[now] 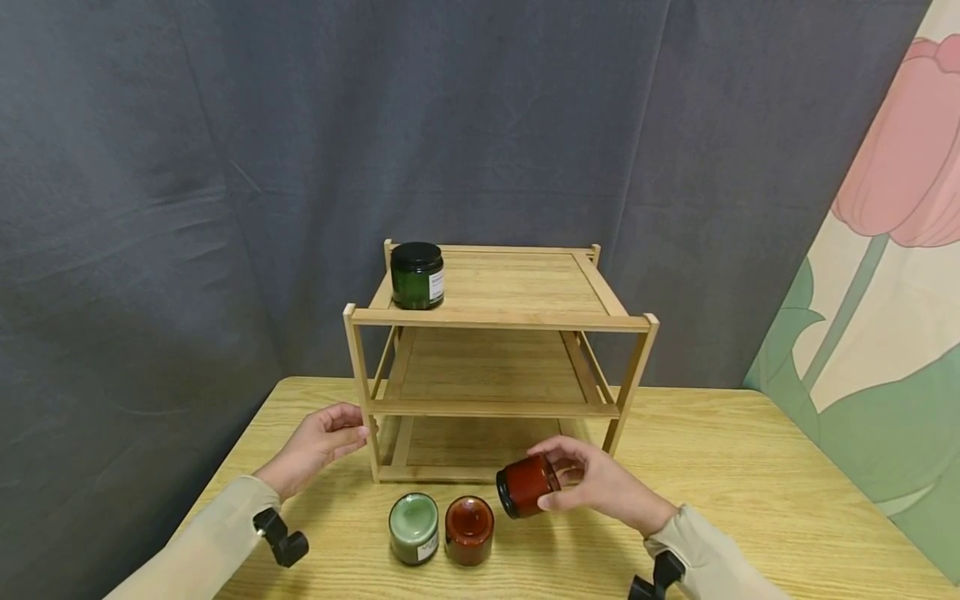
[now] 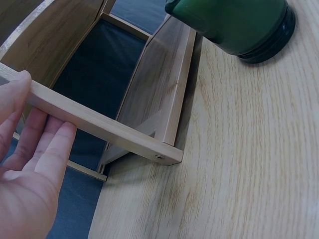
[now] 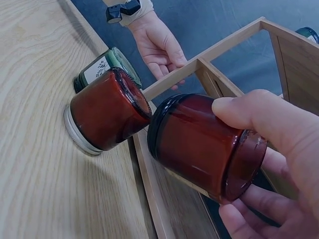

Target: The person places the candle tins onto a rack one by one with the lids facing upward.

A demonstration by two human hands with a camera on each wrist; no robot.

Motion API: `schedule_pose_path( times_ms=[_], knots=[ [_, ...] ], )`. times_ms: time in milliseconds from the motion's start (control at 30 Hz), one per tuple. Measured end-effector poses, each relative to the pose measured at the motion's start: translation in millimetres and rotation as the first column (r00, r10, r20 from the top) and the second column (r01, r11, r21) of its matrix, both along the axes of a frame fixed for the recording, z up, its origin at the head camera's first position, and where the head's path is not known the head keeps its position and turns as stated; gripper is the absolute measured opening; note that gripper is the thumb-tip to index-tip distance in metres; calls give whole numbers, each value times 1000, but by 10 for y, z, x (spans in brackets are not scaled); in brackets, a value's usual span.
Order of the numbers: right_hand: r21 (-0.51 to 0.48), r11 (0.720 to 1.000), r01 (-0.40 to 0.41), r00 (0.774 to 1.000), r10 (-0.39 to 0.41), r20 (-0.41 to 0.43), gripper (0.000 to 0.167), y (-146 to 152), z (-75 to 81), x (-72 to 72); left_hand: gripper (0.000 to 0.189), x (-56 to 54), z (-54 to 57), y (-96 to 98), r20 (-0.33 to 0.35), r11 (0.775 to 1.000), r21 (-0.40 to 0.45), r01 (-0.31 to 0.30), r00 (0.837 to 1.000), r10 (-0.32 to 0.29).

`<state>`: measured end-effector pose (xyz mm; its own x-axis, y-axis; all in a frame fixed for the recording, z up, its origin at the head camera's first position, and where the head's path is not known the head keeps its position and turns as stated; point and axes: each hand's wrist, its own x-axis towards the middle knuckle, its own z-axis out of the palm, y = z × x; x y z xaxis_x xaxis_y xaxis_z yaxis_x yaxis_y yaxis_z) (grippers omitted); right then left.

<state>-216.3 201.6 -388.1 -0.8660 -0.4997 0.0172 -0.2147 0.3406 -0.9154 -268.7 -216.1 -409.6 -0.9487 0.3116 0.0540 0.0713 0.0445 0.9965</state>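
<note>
At the near edge, pale sleeves (image 1: 701, 554) with black wrist devices (image 1: 281, 537) reached in from the left and right over the light wooden surface (image 1: 705, 467). Nearest on that surface, left of centre, a green jar (image 1: 413, 529) stood upside down, its base up and a white label on its side; just beside it on the right stood an upside-down red jar (image 1: 469, 533). To the right, a second red jar (image 1: 527, 486) was tilted on its side in the air, black lid toward the left, base toward the right; the right grip (image 1: 585, 483) pinched it around the base end between thumb and fingers. On the left, the left grip (image 1: 322, 446) pinched the near left post of a three-tier wooden rack (image 1: 483, 407), thumb and fingers on opposite sides. The rack stood behind the jars, and on its top tier, at the left, a black-lidded green jar (image 1: 417, 277) sat upright. Farthest, a dark curtain (image 1: 450, 125) hung, with a tulip picture (image 1: 892, 167) at right.
</note>
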Motion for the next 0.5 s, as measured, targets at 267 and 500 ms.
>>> schedule_pose_path(
  times_ms=[267,500],
  knots=[
    [-23,1000,14,1000,-14,5,60,-2,6,4,30,-5,0,-6,-1,1000,-2,-4,1000,4],
    [-79,997,1,1000,0,22,60,6,-18,14,30,2,-1,0,-3,1000,3,-1,1000,1]
  ],
)
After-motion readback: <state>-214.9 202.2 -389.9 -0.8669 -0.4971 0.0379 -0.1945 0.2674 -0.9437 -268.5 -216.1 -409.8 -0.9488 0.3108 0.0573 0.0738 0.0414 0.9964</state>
